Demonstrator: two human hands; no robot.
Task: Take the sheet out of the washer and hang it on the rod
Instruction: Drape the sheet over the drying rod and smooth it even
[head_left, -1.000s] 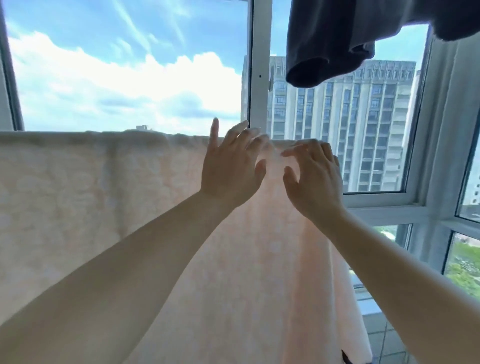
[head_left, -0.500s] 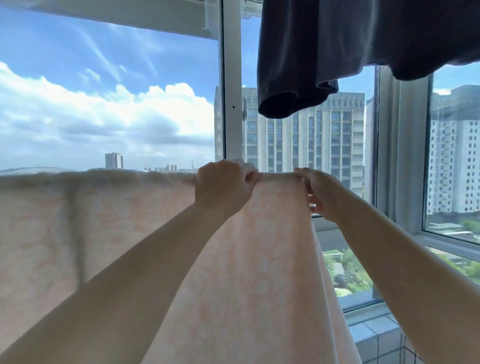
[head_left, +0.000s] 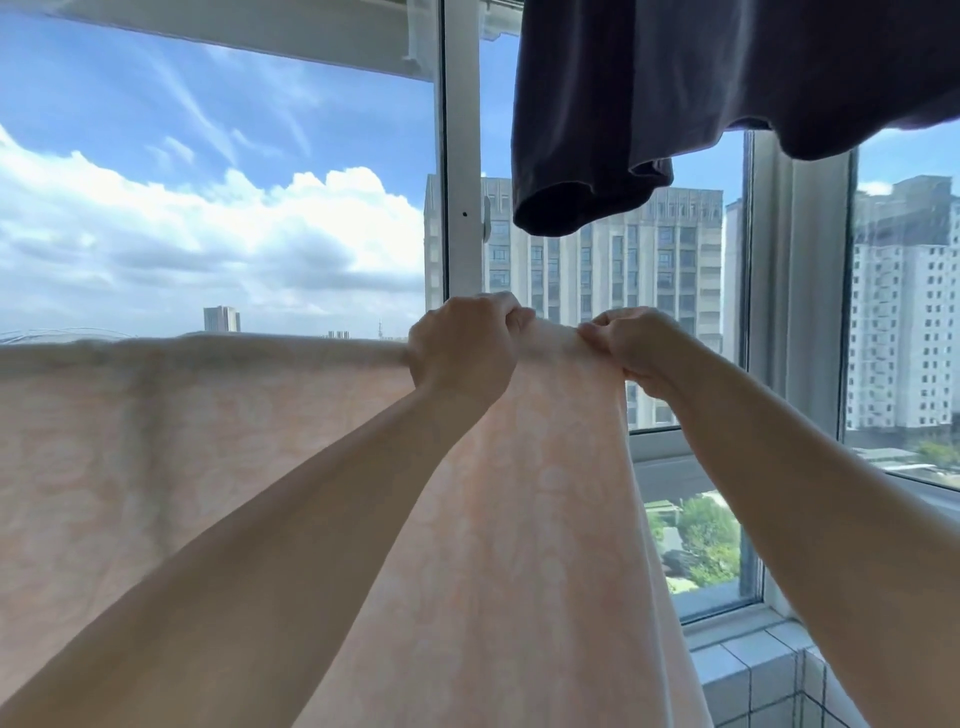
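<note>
A pale peach patterned sheet (head_left: 156, 447) hangs draped over a horizontal rod, which the cloth hides along its top fold. My left hand (head_left: 462, 348) is closed on the sheet's top fold near its right end. My right hand (head_left: 631, 343) grips the same fold at the sheet's right edge, a short gap from the left hand. The stretch of cloth between the two hands rises slightly above the fold line. The washer is out of view.
A dark garment (head_left: 675, 88) hangs overhead at the upper right. A white window frame post (head_left: 462, 156) stands behind the hands, with glass and buildings beyond. A tiled ledge (head_left: 753, 670) sits at the lower right under the window.
Both hands went from open and spread in front of the sheet to closed on its top fold. The view has tilted upward and the hands now sit closer together.
</note>
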